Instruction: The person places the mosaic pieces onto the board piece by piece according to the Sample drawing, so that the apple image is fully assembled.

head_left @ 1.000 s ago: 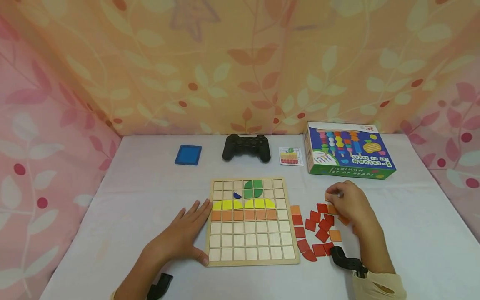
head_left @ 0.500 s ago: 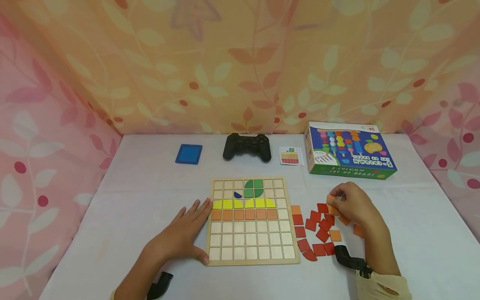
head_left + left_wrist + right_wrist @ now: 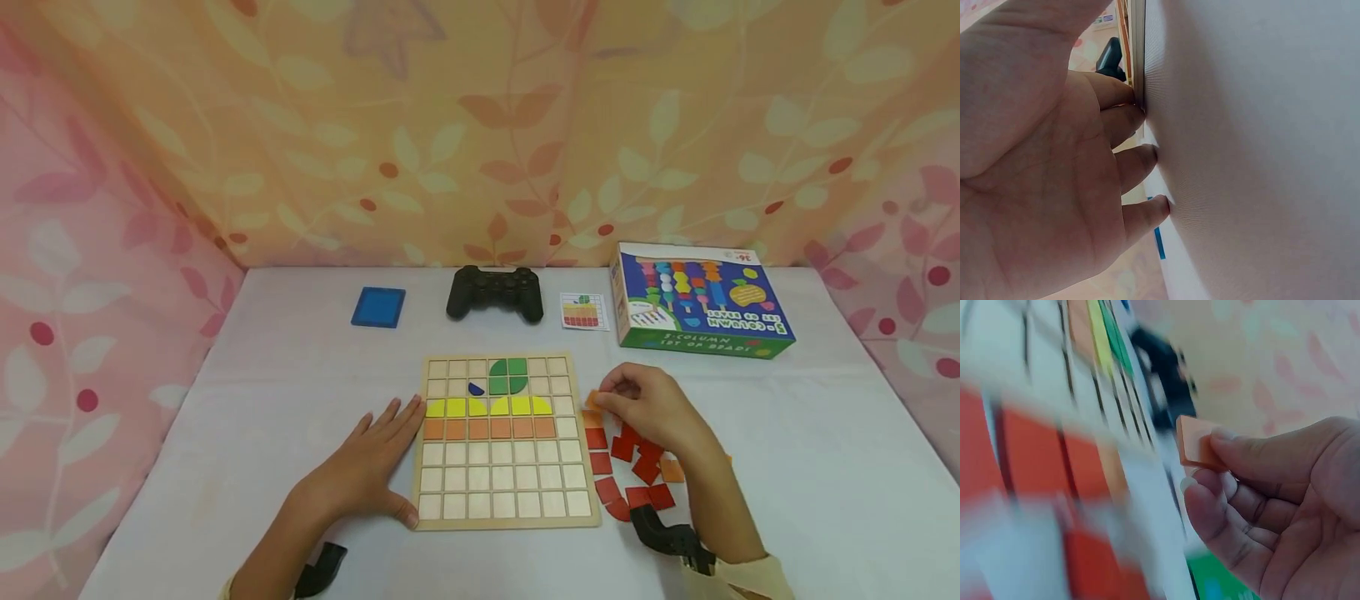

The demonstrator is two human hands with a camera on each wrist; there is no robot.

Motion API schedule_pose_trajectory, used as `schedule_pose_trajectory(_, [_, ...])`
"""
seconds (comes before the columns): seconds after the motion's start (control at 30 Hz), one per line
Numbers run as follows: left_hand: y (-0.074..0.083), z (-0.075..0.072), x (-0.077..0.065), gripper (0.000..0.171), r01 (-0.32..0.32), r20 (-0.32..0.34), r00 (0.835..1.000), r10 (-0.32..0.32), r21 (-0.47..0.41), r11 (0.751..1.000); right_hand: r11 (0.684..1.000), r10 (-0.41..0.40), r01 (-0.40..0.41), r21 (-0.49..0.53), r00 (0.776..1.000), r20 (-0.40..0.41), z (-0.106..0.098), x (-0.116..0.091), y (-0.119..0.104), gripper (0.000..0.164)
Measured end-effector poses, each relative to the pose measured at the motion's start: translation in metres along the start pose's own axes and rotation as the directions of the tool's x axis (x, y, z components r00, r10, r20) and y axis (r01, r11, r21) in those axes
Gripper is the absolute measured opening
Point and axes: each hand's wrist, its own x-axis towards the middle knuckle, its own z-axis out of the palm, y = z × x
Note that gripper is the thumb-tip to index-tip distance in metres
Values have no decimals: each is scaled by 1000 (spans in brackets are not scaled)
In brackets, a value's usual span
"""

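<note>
My right hand (image 3: 656, 408) pinches an orange square tile (image 3: 1197, 444) between thumb and fingers, just off the right edge of the wooden grid board (image 3: 499, 524). My left hand (image 3: 367, 471) lies with fingers spread against the board's left edge, thumb at its lower corner; the left wrist view shows its fingertips (image 3: 1159, 203) touching the white tablecloth. On the board are four-part green shapes (image 3: 508, 377), a small dark blue piece (image 3: 476, 389), a row of yellow pieces (image 3: 456, 407) and a row of orange squares (image 3: 477, 429). The rightmost cell of the orange row shows bare wood.
Several red tiles (image 3: 622, 448) and a few orange tiles (image 3: 672, 471) lie loose right of the board, some under my right hand. Behind stand a blue square tray (image 3: 378, 307), a black game controller (image 3: 495, 294), a pattern card (image 3: 583, 312) and a bead-set box (image 3: 701, 300).
My right hand has picked up an orange tile from the loose pieces and carried it left towards the board. The left hand has stayed in place.
</note>
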Motion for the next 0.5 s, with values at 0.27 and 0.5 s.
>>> schedule_pose_trajectory(0.27, [1,-1,-1,145,19,-2,1000,-19,-1,1000,985,-172,171,14,980,99,80,0,-53,13])
schedule_pose_trajectory(0.5, [1,-3,-2,140,3,8,1000,-3,-6,1000,937,-342,350,-28,929,142,148,-2,-87,20])
